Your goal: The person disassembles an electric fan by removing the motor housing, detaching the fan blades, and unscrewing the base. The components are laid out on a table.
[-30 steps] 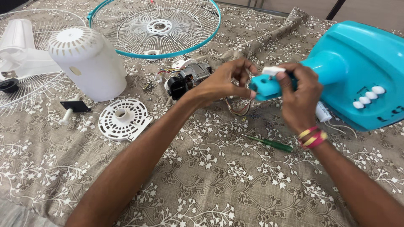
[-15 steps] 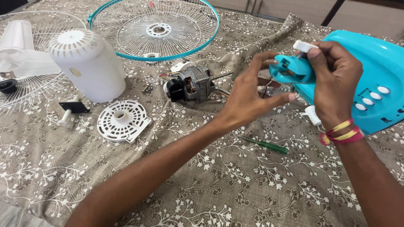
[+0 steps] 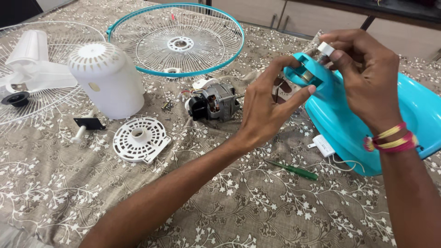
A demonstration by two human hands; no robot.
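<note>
A turquoise fan base (image 3: 413, 115) is tipped up on the patterned cloth at the right. Its short neck (image 3: 304, 76) points left, toward me. My left hand (image 3: 268, 103) pinches the end of that neck between forefinger and thumb. From above, my right hand (image 3: 367, 78) reaches over the neck and grips a small white piece (image 3: 326, 48) at its top between thumb and fingers. A white capacitor (image 3: 324, 145) on thin wires hangs below the base. A green screwdriver (image 3: 294, 170) lies on the cloth under my hands.
A fan motor (image 3: 213, 102) with loose screws lies left of my left hand. Further left are a white motor cover (image 3: 108, 80), a round vented plate (image 3: 140, 139), a black bracket (image 3: 88, 123), a white blade (image 3: 32, 64) and a teal-rimmed grille (image 3: 177, 39).
The fan base has tipped up further, so its push buttons are out of sight. Both hands rose with the neck, and my left hand closed from spread fingers onto the neck's end.
</note>
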